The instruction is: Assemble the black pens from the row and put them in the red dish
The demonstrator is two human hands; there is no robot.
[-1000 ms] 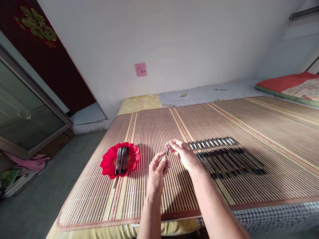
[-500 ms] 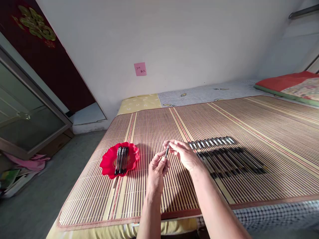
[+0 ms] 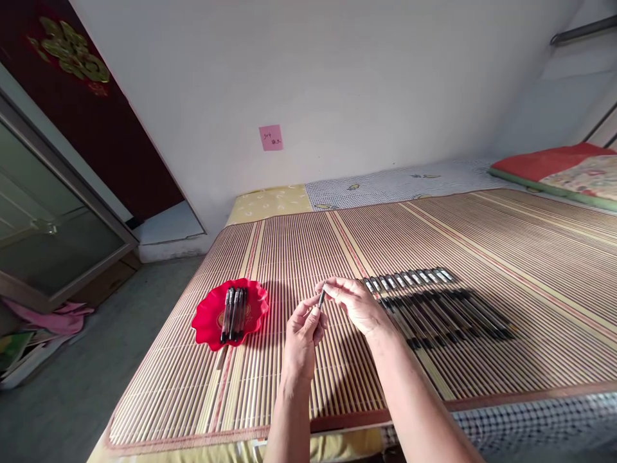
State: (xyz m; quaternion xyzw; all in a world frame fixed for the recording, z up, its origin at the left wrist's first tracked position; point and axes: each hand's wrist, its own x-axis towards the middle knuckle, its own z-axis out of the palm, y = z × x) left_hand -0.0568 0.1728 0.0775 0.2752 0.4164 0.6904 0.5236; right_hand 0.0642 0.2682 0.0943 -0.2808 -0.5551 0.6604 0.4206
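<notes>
My left hand (image 3: 303,331) and my right hand (image 3: 354,303) meet over the bamboo mat (image 3: 482,225), both pinching one dark pen (image 3: 321,297) held upright between them. The left fingers grip its lower end, the right fingertips its top. Just right of my hands lies a long row of several similar dark pens (image 3: 434,308), side by side on the mat. To the left sits a red scalloped plate (image 3: 205,318) holding a few pens (image 3: 234,312).
The mat covers a bed whose near edge (image 3: 337,421) runs below my forearms. A grey floor (image 3: 72,399) with clutter lies to the left. Folded red and patterned bedding (image 3: 559,164) rests far right. A pink note (image 3: 270,137) sticks on the wall.
Both hands stay closed on the pen with only slight finger shifts; the view has drifted a little.
</notes>
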